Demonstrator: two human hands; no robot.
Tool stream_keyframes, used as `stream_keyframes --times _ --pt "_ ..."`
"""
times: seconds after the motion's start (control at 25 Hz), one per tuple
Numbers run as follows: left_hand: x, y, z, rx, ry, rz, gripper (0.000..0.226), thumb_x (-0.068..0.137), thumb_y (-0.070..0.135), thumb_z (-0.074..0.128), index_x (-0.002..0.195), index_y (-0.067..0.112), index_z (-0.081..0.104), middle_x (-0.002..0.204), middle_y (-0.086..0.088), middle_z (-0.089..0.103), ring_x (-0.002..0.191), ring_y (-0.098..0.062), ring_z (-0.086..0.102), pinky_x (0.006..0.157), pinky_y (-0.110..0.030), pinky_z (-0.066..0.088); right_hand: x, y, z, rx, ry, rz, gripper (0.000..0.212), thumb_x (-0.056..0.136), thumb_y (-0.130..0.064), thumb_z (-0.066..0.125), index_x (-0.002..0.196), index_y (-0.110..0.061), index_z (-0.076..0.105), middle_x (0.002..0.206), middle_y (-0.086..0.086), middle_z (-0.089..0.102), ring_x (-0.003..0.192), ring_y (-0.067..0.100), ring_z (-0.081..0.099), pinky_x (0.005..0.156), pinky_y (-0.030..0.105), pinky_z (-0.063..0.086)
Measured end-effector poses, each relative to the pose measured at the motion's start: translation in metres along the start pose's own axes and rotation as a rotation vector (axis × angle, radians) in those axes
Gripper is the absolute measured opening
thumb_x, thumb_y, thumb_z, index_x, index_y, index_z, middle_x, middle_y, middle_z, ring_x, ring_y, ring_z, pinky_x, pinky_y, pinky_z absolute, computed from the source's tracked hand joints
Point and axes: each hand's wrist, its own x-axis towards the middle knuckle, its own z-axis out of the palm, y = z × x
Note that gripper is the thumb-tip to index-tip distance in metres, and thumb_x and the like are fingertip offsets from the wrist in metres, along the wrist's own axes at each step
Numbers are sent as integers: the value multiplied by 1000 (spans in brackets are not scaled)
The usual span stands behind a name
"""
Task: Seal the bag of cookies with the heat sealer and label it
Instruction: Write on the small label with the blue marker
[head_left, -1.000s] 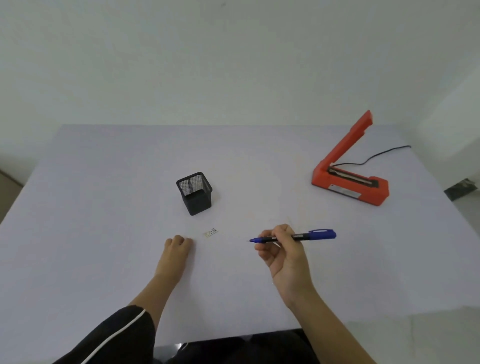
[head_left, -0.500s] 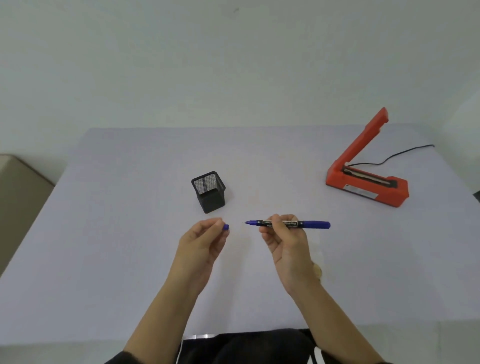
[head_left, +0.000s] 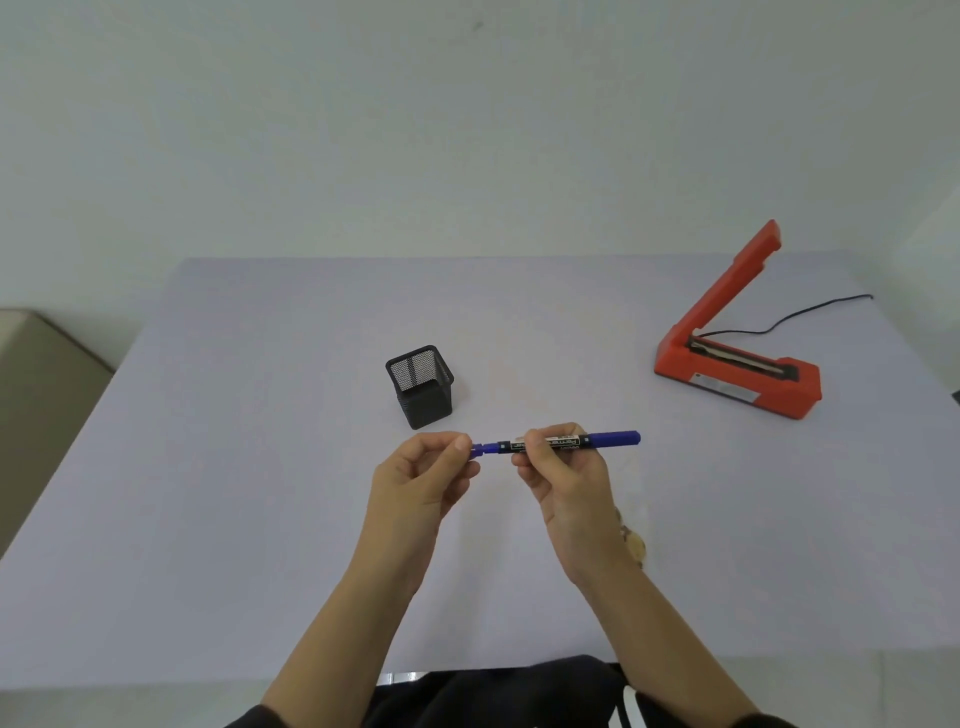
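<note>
Above the middle of a pale lilac surface (head_left: 208, 467), two bare hands hold a blue marker (head_left: 608, 439) level, lying left to right. The right hand (head_left: 566, 483) has a closed grip on the barrel: its fingers curl over the printed white-and-black label, with the thumb tucked beneath. The marker's long blue end sticks out to the right of that hand.

The left hand (head_left: 421, 483) has a narrow pinching grip, thumb and fingertips closed on a small blue cap (head_left: 480, 448) at the marker's left end. The cap meets the marker, but whether it is pushed fully home cannot be told.

Just behind the hands stands a black mesh pen holder (head_left: 421, 387), square and upright. Well to the right sits an orange heat sealer (head_left: 737, 364), its arm raised at a steep angle over the base so the sealing strip is exposed. A black cord (head_left: 810, 312) runs from it toward the far right edge.

Beside the right wrist, tan rounded shapes suggest the bag of cookies (head_left: 636, 545), lying on the surface and mostly hidden by the forearm. Dark sleeves (head_left: 519, 696) show at the bottom edge.
</note>
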Motion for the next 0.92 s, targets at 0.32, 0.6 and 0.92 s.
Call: stream_keyframes --times 0.32,0.6,0.92 --pt "2 5 0 -23 56 74 9 88 17 61 85 15 69 73 4 72 70 -9 65 69 -21 50 5 -2 2 31 15 -35 15 88 -2 56 76 -10 55 61 -3 64 60 8 63 64 16 54" --pt "1 4 3 58 -7 87 10 87 18 63 80 15 69 69 5 70 65 -6 64 63 -16 50 3 5 4 -119 -11 -92 6 87 -4 59 82 -8 56 67 -2 67 66 11 67 65 17 54" --pt "3 4 5 26 0 16 16 86 19 65 81 6 70 60 -1 62 52 -9 51 57 -20 45 5 5 6 -293 -65 -161 13 87 -3 60 80 -8 51 74 6 64 66 11 69 65 18 55"
